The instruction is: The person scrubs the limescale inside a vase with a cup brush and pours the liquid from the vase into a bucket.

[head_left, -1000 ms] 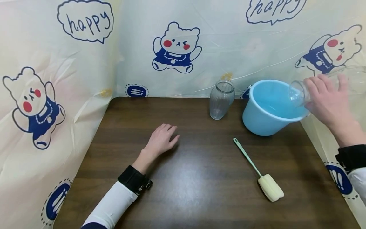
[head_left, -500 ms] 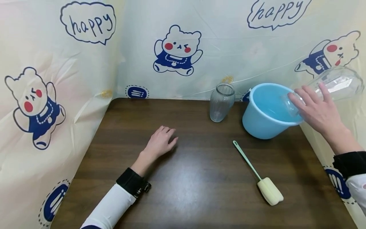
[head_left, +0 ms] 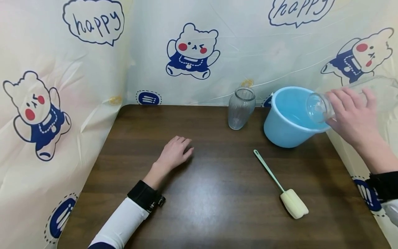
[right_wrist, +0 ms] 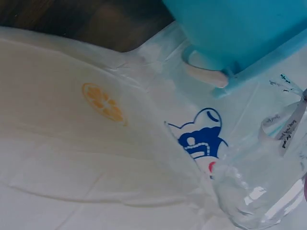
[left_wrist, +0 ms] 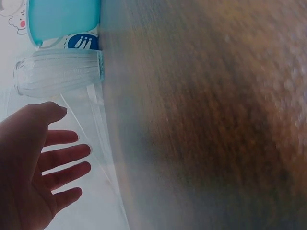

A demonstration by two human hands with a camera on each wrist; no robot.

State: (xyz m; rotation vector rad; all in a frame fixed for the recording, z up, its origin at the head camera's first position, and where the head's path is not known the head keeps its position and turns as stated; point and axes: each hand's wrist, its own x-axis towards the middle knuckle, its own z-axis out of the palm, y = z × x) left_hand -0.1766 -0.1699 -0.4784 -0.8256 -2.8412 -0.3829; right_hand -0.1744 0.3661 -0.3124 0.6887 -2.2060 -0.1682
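My right hand [head_left: 357,119] grips a clear glass vase [head_left: 385,93] by its neck. The vase is tilted nearly on its side, with its mouth over the rim of a light blue bucket [head_left: 278,128]. In the right wrist view a printed ribbon [right_wrist: 285,127] is tied around the neck of this vase [right_wrist: 259,189]; only an edge of the hand shows there. My left hand [head_left: 174,154] is low over the brown table, fingers relaxed and holding nothing. A second, ribbed glass vase [head_left: 239,110] stands upright left of the bucket.
A sponge brush [head_left: 293,204] with a green handle lies on the table [head_left: 202,207] in front of the bucket. A printed cloth [head_left: 149,52] hangs behind and along both sides. The bucket's handle grip [right_wrist: 206,76] hangs against its side.
The right hand has shifted the tilted vase about over the bucket, first left and then slightly back right, its mouth staying at the rim. The left hand has stayed nearly still.
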